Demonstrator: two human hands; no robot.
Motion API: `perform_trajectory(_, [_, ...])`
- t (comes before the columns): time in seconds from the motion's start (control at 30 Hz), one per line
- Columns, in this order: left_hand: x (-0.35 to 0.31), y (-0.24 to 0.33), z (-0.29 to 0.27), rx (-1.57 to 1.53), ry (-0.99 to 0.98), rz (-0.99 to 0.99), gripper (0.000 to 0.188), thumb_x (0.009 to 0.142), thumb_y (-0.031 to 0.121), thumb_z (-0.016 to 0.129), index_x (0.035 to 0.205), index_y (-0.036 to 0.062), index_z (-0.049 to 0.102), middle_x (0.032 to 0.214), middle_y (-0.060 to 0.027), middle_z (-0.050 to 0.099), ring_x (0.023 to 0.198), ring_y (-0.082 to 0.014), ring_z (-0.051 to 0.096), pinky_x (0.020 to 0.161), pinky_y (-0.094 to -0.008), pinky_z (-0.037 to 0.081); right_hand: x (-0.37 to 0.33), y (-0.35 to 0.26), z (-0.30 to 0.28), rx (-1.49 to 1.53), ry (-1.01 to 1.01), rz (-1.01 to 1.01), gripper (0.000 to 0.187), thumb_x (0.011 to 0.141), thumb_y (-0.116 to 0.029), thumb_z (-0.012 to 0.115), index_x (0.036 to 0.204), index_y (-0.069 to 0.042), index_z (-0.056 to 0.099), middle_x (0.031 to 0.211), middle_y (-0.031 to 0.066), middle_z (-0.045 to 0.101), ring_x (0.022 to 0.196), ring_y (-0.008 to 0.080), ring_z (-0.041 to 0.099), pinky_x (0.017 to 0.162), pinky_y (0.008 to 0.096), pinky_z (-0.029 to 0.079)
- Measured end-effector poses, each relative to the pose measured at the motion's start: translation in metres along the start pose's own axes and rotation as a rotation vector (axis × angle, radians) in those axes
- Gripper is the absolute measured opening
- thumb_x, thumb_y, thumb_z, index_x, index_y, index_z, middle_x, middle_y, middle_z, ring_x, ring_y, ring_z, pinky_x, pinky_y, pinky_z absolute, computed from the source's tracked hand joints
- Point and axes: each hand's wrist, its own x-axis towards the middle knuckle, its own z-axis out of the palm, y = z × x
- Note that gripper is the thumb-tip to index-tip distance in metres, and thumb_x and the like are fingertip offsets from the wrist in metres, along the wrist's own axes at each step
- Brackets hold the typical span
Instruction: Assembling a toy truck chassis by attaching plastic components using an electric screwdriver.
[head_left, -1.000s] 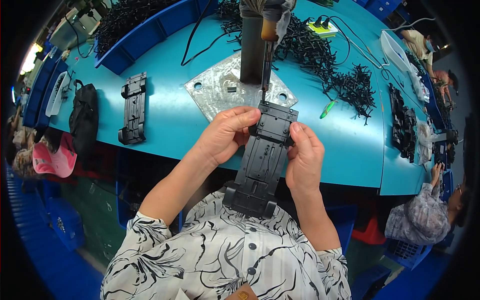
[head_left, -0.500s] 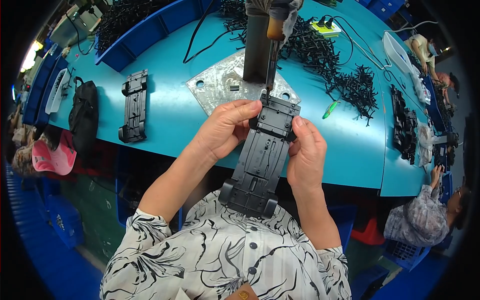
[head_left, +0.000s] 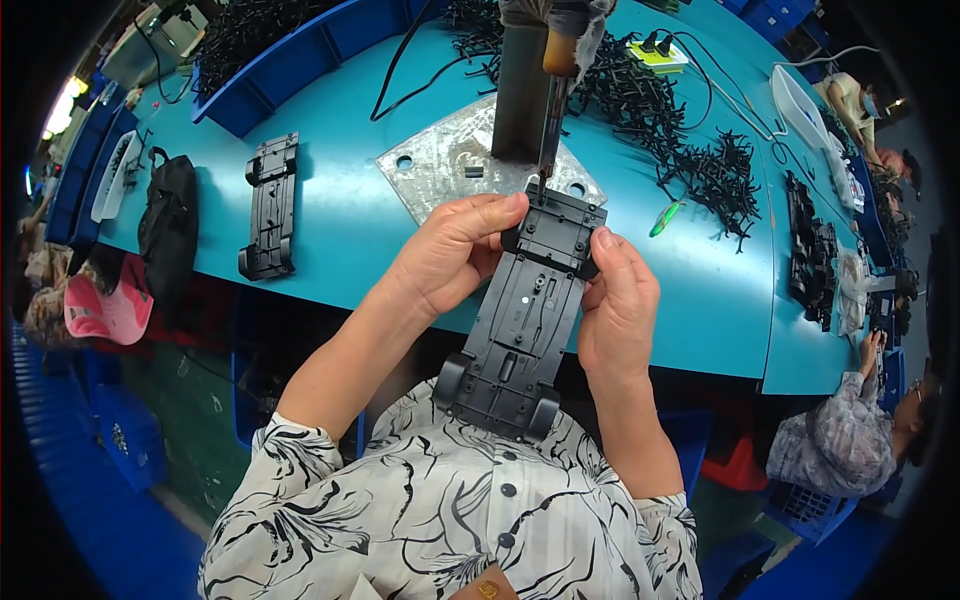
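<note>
I hold a long black plastic toy-car chassis (head_left: 525,320) with both hands, underside up, over the near edge of the blue table (head_left: 340,230). My left hand (head_left: 450,255) grips its far left side. My right hand (head_left: 615,305) grips its right side. The far end of the chassis sits right under the tip of a hanging powered screwdriver (head_left: 555,90). Behind that tool a grey metal base plate (head_left: 440,165) with a dark upright post (head_left: 520,90) lies on the table.
Another black chassis (head_left: 270,205) lies at the left, near a black bag (head_left: 168,215). Piles of black plastic sprues (head_left: 690,150) cover the far right, and more black parts (head_left: 812,250) lie beyond them. Blue bins (head_left: 300,50) line the far edge. A seated person (head_left: 850,440) works at the right.
The chassis has risen slightly and its far end has come up to the screwdriver tip. Both hands keep their grip.
</note>
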Motion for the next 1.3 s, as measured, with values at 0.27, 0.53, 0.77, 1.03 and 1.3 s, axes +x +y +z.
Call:
perform_trajectory(0.27, [0.003, -0.001, -0.002, -0.021, 0.012, 0.004, 0.031, 0.090, 0.026, 0.065, 0.104, -0.0014, 0.062, 0.095, -0.0079, 0.067, 0.083, -0.0139, 0.066, 0.076, -0.0286, 0.055, -0.001, -0.004, 0.002, -0.026, -0.008, -0.018, 0.024, 0.090, -0.028, 0.065, 0.092, -0.005, 0.064, 0.080, -0.0058, 0.059, 0.071, 0.0017, 0.048, 0.060, 0.0194, 0.035])
perform_trajectory(0.53, [0.003, -0.001, -0.001, -0.051, 0.015, -0.025, 0.031, 0.090, 0.027, 0.064, 0.104, -0.0009, 0.063, 0.094, -0.0081, 0.068, 0.083, -0.0144, 0.066, 0.075, -0.0290, 0.056, -0.002, -0.007, 0.004, -0.031, -0.023, -0.018, 0.025, 0.090, -0.029, 0.066, 0.091, -0.004, 0.063, 0.080, -0.0052, 0.060, 0.069, 0.0014, 0.048, 0.059, 0.0187, 0.035])
perform_trajectory(0.77, [0.002, 0.000, -0.002, -0.051, 0.012, -0.024, 0.030, 0.091, 0.026, 0.064, 0.103, -0.0009, 0.063, 0.096, -0.0082, 0.068, 0.083, -0.0144, 0.066, 0.076, -0.0288, 0.056, -0.005, -0.011, 0.012, -0.066, 0.034, -0.044, 0.020, 0.091, -0.026, 0.062, 0.087, -0.006, 0.061, 0.067, -0.0064, 0.050, 0.056, 0.0011, 0.037, 0.050, 0.0182, 0.029])
perform_trajectory(1.03, [0.001, 0.001, 0.000, -0.062, 0.012, -0.018, 0.029, 0.091, 0.025, 0.063, 0.104, -0.0013, 0.063, 0.097, -0.0083, 0.067, 0.086, -0.0139, 0.066, 0.078, -0.0289, 0.055, -0.005, -0.012, 0.011, -0.048, 0.027, -0.035, 0.018, 0.092, -0.023, 0.062, 0.090, -0.006, 0.063, 0.075, -0.0059, 0.056, 0.059, 0.0004, 0.043, 0.052, 0.0168, 0.033])
perform_trajectory(1.3, [0.001, 0.002, 0.000, -0.064, 0.031, -0.049, 0.029, 0.091, 0.025, 0.064, 0.103, -0.0007, 0.063, 0.095, -0.0075, 0.067, 0.085, -0.0136, 0.066, 0.077, -0.0285, 0.055, -0.006, -0.015, 0.016, -0.064, 0.052, -0.029, 0.018, 0.092, -0.025, 0.063, 0.088, -0.008, 0.063, 0.070, -0.0091, 0.052, 0.054, -0.0014, 0.036, 0.049, 0.0158, 0.028])
